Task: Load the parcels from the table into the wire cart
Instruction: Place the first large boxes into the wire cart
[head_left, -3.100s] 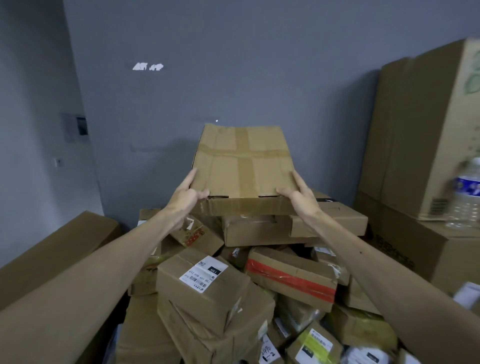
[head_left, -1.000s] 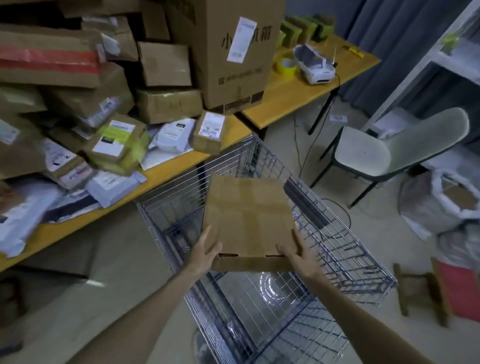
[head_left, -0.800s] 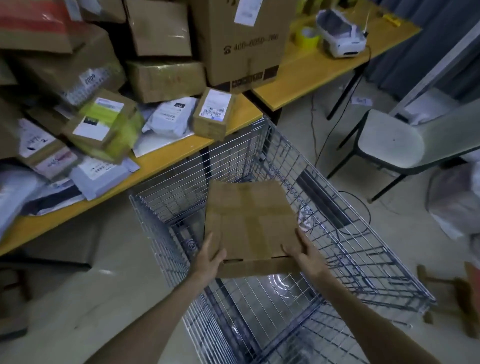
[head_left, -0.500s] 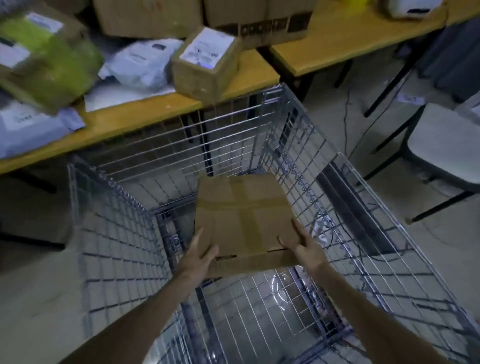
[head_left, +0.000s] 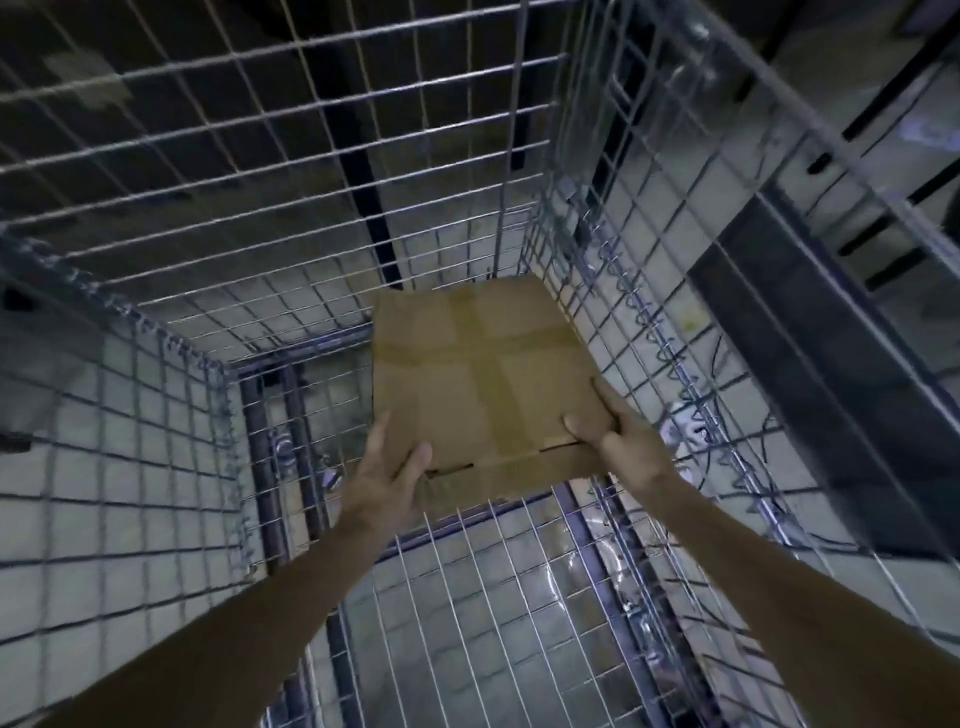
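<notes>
A flat brown cardboard parcel (head_left: 478, 374), crossed with tape, is deep inside the wire cart (head_left: 171, 374), close to its far right corner. My left hand (head_left: 387, 475) grips the parcel's near left corner, thumb on top. My right hand (head_left: 618, 431) grips the near right corner, thumb on top and fingers along the side. Both forearms reach down into the cart. Whether the parcel touches the cart floor I cannot tell.
The wire walls close in on the left, far and right sides. The mesh floor (head_left: 493, 597) shows below my arms. Dark table legs (head_left: 363, 171) stand beyond the far wall, and a dark panel (head_left: 810, 374) lies outside the right wall.
I carried the parcel from the pile on the table over the cart and lowered it inside. My head has dropped, so the table is out of view and the cart walls fill the frame.
</notes>
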